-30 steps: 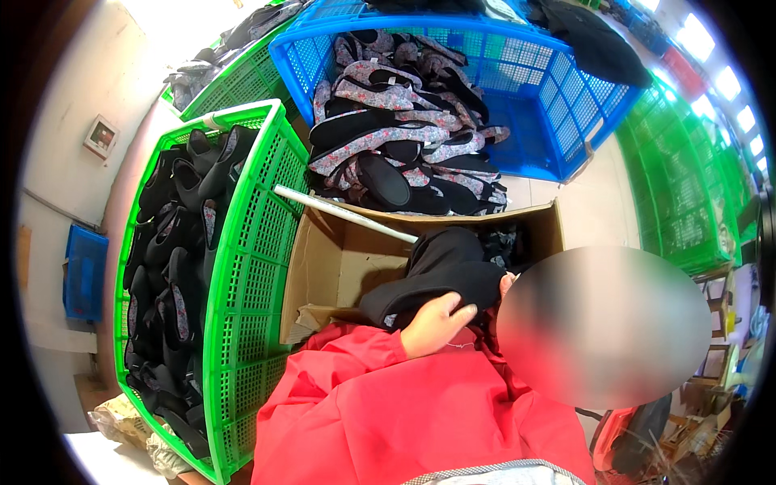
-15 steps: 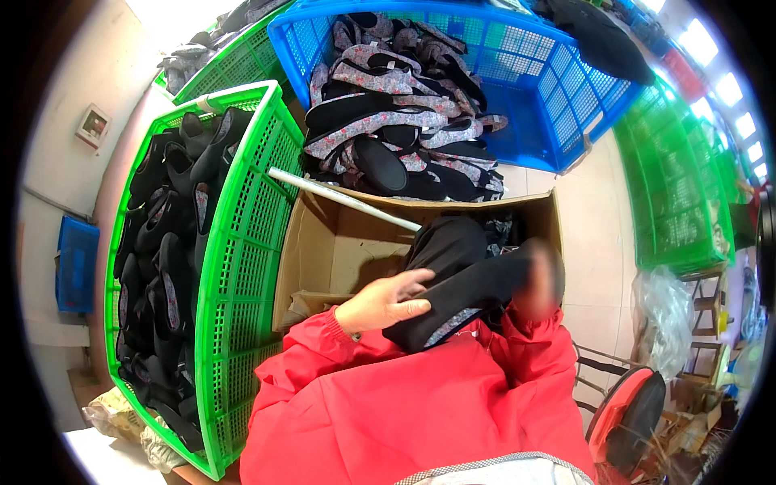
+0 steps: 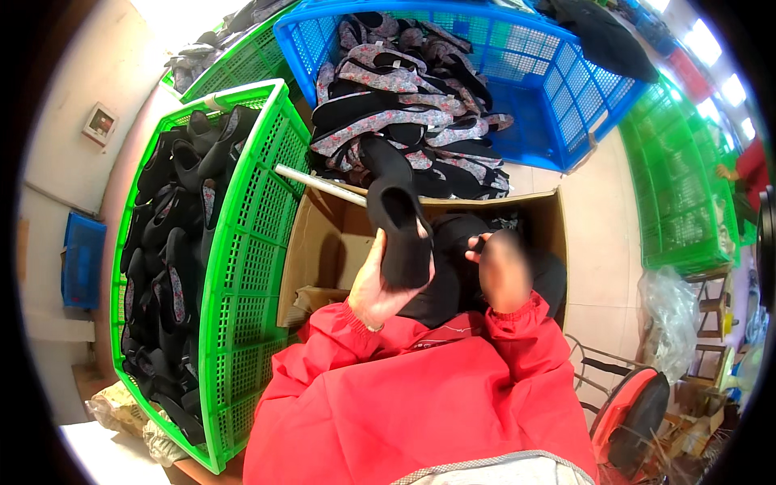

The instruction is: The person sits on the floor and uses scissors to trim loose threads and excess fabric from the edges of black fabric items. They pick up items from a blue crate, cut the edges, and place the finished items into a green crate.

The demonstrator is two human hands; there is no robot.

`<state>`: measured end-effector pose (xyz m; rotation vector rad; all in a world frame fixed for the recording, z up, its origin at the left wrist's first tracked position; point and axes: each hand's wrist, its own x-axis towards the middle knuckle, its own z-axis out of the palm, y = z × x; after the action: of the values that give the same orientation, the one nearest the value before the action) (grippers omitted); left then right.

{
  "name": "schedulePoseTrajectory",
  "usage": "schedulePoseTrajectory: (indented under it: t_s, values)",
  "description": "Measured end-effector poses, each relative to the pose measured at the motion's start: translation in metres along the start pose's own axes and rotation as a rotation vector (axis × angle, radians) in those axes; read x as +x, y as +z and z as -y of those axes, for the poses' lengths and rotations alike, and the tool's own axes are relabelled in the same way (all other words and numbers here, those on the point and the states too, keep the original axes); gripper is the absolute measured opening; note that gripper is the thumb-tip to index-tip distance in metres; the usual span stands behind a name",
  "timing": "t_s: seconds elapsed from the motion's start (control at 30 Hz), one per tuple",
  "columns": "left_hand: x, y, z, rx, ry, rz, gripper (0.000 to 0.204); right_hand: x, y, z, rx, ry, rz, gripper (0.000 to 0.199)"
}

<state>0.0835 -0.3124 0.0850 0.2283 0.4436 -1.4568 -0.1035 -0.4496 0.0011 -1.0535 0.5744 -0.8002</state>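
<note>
My left hand [image 3: 381,284] is wrapped round one end of a black soft fabric shoe [image 3: 402,260]. The shoe stands tilted upward over the cardboard box [image 3: 311,257], its dark opening showing and its far end overlapping the pile behind. Beside it, my right hand [image 3: 503,273] is partly blurred. Its thumb and finger are drawn together in a pinch; what they hold, if anything, cannot be made out. Black-clad legs lie beneath both hands.
A green crate [image 3: 257,242] full of black shoes stands at the left. Beyond the box lie many floral-lined black shoes [image 3: 396,121] by a blue crate [image 3: 529,121]. A white rod [image 3: 319,184] crosses the box's edge. Green crates [image 3: 675,186] and another person's hand [image 3: 725,172] are at right.
The black shoe has swung up and left, and my left hand has closed round it. My right hand has let go of its end and moved slightly left. Another person's red sleeve now shows at right.
</note>
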Motion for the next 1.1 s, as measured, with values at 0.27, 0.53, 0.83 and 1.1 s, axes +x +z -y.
schedulePoseTrajectory:
  t_s: [0.27,0.53,0.83,1.1]
  values:
    - [0.013,-0.017,-0.009,-0.097,0.079,-0.035,0.055,-0.007,0.02,-0.012,0.174,0.172,0.088,0.017]
    - [0.022,-0.023,-0.013,-0.182,0.078,-0.203,0.045,-0.009,0.022,0.004,0.163,0.318,0.041,0.016]
    - [0.015,-0.021,-0.01,0.033,0.119,-0.117,0.05,-0.011,0.033,-0.001,0.132,0.387,0.063,0.016]
    - [-0.028,0.004,-0.029,0.392,0.511,-0.212,0.039,-0.02,0.059,-0.017,0.102,0.41,0.337,0.016]
